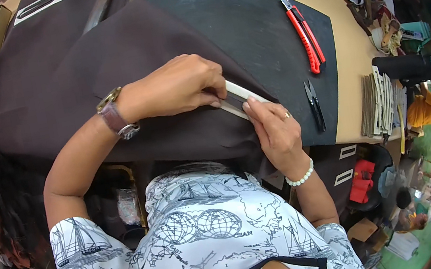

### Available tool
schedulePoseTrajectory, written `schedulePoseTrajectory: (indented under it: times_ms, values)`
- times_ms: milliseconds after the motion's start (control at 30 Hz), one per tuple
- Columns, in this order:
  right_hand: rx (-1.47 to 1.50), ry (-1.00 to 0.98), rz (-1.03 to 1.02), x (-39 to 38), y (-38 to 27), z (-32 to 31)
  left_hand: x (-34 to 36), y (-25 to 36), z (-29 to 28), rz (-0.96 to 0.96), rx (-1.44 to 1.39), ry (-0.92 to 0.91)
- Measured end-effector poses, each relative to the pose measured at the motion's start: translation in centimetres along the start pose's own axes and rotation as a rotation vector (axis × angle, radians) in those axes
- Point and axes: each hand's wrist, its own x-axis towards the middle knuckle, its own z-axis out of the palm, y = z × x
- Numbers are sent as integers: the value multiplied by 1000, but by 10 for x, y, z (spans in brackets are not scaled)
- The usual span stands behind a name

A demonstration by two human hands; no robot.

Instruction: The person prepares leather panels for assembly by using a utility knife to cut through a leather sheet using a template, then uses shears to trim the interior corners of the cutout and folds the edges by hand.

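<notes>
Cloth [44, 78] lies over bench [347, 48] and mat [230, 22], seemingly for support; left hand [184, 85] pinches its pale strips [243, 91] at one end; right hand [279, 133], fingers together, apparently steadies the other, grip unclear.

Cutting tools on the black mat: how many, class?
2: a red utility knife at the right, and black thread snips just below it. Others may be hidden under the dark brown sheet.

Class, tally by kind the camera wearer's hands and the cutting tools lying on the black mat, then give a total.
Left hand plus right hand: 2
Red box cutter: 1
Black snips: 1
Total: 4
</notes>
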Motion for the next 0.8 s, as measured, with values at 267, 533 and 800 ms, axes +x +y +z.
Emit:
schedulePoseTrajectory:
  times_ms: [267,533,800]
  values:
    - [128,-28,104,-10,0,-21,-21,-12,0,96,104,158]
    - [-174,-144,409,6,-9,-6,-21,-14,-1,166,124,182]
    - [-423,-275,389,47,-25,43,-27,-12,-10,138,250,167]
